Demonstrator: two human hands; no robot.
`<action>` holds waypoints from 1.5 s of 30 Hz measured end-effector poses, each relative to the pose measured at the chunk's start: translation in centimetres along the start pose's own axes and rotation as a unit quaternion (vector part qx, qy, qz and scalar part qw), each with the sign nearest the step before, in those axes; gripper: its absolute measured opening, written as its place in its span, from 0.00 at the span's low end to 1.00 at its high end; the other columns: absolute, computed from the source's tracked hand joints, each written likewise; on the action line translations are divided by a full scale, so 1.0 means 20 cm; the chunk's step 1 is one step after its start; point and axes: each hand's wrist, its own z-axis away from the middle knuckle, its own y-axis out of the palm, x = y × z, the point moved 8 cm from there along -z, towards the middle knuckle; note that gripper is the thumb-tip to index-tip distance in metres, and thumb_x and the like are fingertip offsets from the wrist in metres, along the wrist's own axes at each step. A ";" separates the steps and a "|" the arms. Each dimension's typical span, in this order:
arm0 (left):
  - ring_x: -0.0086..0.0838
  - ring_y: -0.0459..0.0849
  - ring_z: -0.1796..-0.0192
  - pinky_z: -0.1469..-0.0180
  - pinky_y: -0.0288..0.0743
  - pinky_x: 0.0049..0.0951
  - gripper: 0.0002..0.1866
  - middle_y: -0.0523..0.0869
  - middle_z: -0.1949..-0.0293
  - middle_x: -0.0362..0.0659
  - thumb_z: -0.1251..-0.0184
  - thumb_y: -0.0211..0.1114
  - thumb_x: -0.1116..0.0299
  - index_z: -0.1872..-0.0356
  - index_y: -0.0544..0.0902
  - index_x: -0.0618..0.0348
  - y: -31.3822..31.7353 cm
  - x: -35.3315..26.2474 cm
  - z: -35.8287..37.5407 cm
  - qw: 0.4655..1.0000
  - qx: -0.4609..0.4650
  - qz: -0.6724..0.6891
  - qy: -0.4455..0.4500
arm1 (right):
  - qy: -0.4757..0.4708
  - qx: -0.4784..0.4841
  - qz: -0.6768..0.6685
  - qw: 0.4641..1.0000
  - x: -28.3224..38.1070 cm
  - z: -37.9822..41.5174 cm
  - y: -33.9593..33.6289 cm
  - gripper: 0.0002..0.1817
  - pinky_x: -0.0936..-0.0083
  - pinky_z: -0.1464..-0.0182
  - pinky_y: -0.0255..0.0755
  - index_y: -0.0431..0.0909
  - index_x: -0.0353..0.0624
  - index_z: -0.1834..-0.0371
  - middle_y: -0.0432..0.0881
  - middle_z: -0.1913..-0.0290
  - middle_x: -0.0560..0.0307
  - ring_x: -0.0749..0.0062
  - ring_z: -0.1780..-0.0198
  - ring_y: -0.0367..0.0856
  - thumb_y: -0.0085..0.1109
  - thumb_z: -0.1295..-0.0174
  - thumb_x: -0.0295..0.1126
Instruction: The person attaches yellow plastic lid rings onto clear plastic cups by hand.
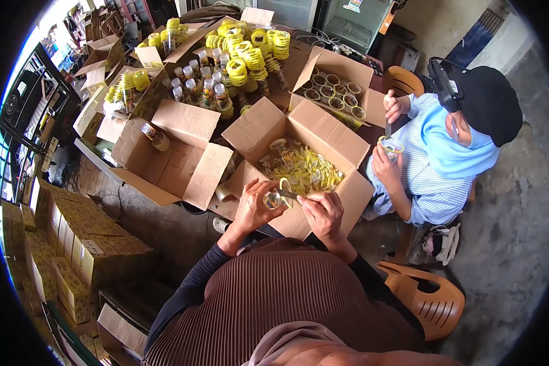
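Observation:
My left hand point(253, 209) is closed around a small clear plastic cup point(274, 200) with a yellow rim, tilted on its side. A knife point(288, 194) is gripped in my right hand point(324, 215), its dark blade against the cup's rim. Both hands are over the near edge of an open cardboard box point(263, 125). Inside that box lies a heap of yellow and clear plastic scraps point(311, 169). My fingers hide part of the cup and the knife's handle.
At right, a co-worker point(430, 158) holds a similar cup and a knife. An open box point(183, 152) with one bottle point(157, 137) stands left. Behind are bottles point(207, 91), stacked yellow rings point(241, 52) and a box of cups point(332, 91). A brown chair point(430, 305) sits at lower right.

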 end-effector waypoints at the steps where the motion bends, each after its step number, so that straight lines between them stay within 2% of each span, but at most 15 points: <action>1: 0.39 0.83 0.45 0.31 0.64 0.46 0.33 0.86 0.52 0.48 0.56 0.78 0.60 0.46 0.80 0.62 -0.01 -0.01 0.00 1.000 0.002 -0.018 0.004 | -0.014 0.003 0.003 1.000 0.01 -0.01 -0.01 0.14 0.68 0.63 0.71 0.84 0.50 0.58 0.77 0.66 0.66 0.69 0.65 0.76 0.70 0.50 0.24; 5: 0.37 0.84 0.48 0.32 0.63 0.44 0.33 0.87 0.54 0.47 0.53 0.78 0.59 0.44 0.79 0.59 -0.03 -0.04 0.00 0.999 0.002 -0.044 0.014 | -0.043 0.013 0.011 0.999 0.03 -0.02 -0.01 0.15 0.70 0.63 0.71 0.85 0.51 0.57 0.77 0.66 0.69 0.71 0.66 0.77 0.70 0.49 0.25; 15: 0.36 0.85 0.49 0.33 0.64 0.44 0.32 0.88 0.55 0.46 0.56 0.78 0.57 0.47 0.83 0.58 -0.06 -0.10 0.00 0.994 0.032 -0.104 -0.001 | -0.060 0.005 0.038 0.997 0.03 0.01 0.01 0.12 0.72 0.65 0.69 0.86 0.50 0.60 0.76 0.69 0.68 0.72 0.67 0.76 0.71 0.49 0.26; 18: 0.36 0.85 0.49 0.33 0.64 0.45 0.30 0.88 0.55 0.46 0.56 0.78 0.57 0.49 0.84 0.58 -0.03 -0.14 0.01 0.994 0.038 -0.104 0.006 | -0.039 0.015 0.062 0.997 0.00 0.02 0.05 0.11 0.71 0.67 0.69 0.85 0.49 0.61 0.73 0.71 0.66 0.69 0.69 0.75 0.71 0.49 0.25; 20: 0.35 0.84 0.48 0.33 0.63 0.45 0.30 0.88 0.54 0.46 0.56 0.78 0.57 0.49 0.84 0.58 -0.02 -0.14 0.02 0.994 0.039 -0.103 0.010 | 0.042 -0.003 -0.009 0.999 -0.07 0.02 0.05 0.09 0.69 0.68 0.69 0.84 0.48 0.64 0.72 0.72 0.63 0.67 0.70 0.75 0.71 0.48 0.25; 24: 0.34 0.84 0.48 0.33 0.62 0.44 0.31 0.88 0.55 0.44 0.56 0.78 0.56 0.48 0.84 0.57 -0.04 -0.11 0.02 0.993 0.043 -0.112 -0.021 | 0.033 -0.013 -0.006 0.999 -0.03 0.04 0.00 0.09 0.68 0.68 0.69 0.83 0.47 0.65 0.71 0.71 0.62 0.66 0.70 0.74 0.71 0.49 0.24; 25: 0.34 0.84 0.49 0.33 0.62 0.44 0.31 0.88 0.55 0.44 0.55 0.78 0.56 0.47 0.83 0.57 -0.05 -0.11 0.01 0.992 0.046 -0.114 -0.028 | 0.021 -0.010 0.001 1.000 0.01 0.03 -0.02 0.09 0.67 0.68 0.71 0.83 0.47 0.68 0.72 0.73 0.60 0.64 0.71 0.75 0.71 0.51 0.21; 28: 0.35 0.85 0.52 0.34 0.61 0.45 0.30 0.88 0.58 0.45 0.55 0.77 0.55 0.48 0.83 0.56 -0.06 -0.11 0.02 0.993 0.024 -0.111 -0.009 | -0.009 0.003 0.003 1.000 0.05 0.05 -0.01 0.09 0.69 0.68 0.69 0.83 0.48 0.65 0.71 0.72 0.63 0.67 0.71 0.74 0.70 0.49 0.23; 33: 0.35 0.84 0.51 0.33 0.62 0.44 0.31 0.88 0.57 0.44 0.54 0.78 0.55 0.47 0.83 0.57 -0.06 -0.12 0.02 0.994 0.039 -0.102 -0.024 | -0.005 0.010 -0.003 1.000 0.04 0.05 0.01 0.10 0.69 0.69 0.69 0.83 0.47 0.65 0.71 0.72 0.63 0.67 0.71 0.74 0.70 0.49 0.23; 42: 0.35 0.84 0.50 0.34 0.62 0.44 0.29 0.88 0.57 0.44 0.55 0.78 0.55 0.49 0.84 0.56 -0.02 -0.10 0.05 0.995 0.034 -0.089 -0.020 | 0.043 0.014 -0.011 0.999 0.01 0.08 0.10 0.09 0.68 0.69 0.71 0.82 0.47 0.67 0.72 0.72 0.61 0.65 0.71 0.75 0.70 0.50 0.24; 45: 0.35 0.84 0.49 0.34 0.63 0.43 0.29 0.88 0.56 0.44 0.56 0.79 0.55 0.50 0.85 0.55 0.02 -0.12 0.07 0.995 0.042 -0.085 -0.012 | 0.087 0.017 -0.007 0.996 -0.04 0.07 0.11 0.09 0.67 0.68 0.71 0.81 0.46 0.68 0.72 0.72 0.59 0.64 0.70 0.76 0.70 0.50 0.23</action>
